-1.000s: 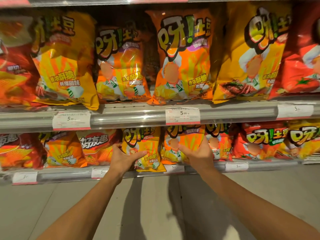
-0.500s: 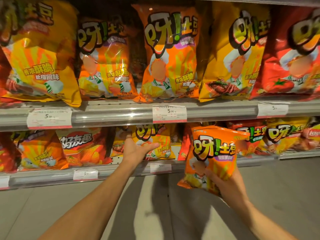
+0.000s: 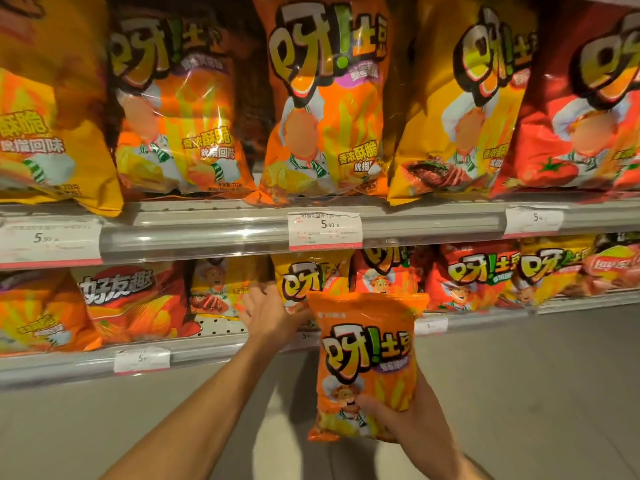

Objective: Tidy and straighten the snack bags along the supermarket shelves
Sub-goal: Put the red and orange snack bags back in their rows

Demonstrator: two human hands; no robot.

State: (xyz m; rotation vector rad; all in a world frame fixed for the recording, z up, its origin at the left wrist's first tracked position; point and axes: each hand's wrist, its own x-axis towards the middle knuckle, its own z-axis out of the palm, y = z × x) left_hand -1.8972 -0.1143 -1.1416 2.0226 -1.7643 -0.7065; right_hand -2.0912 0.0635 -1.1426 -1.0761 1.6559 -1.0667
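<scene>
The right hand [image 3: 412,415] holds an orange snack bag [image 3: 365,365] upright, clear of the shelves and in front of the lower shelf [image 3: 214,348]; its thumb lies across the bag's lower front and the other fingers are clamped round the back. The left hand [image 3: 268,315] reaches onto the lower shelf, fingers spread apart and fairly straight, resting against a yellow bag [image 3: 304,282] that stands there. Just left of that hand is a bare patch of perforated shelf floor [image 3: 218,323], with another yellow bag [image 3: 221,289] set farther back behind it. Farther left stands a red bag [image 3: 135,303], and to the right a row of red and yellow bags [image 3: 485,275] runs along the same shelf. The upper shelf [image 3: 214,230] carries larger bags, among them an orange one [image 3: 325,98] in the middle, above a white price tag [image 3: 325,230] clipped on the shelf's front rail.
</scene>
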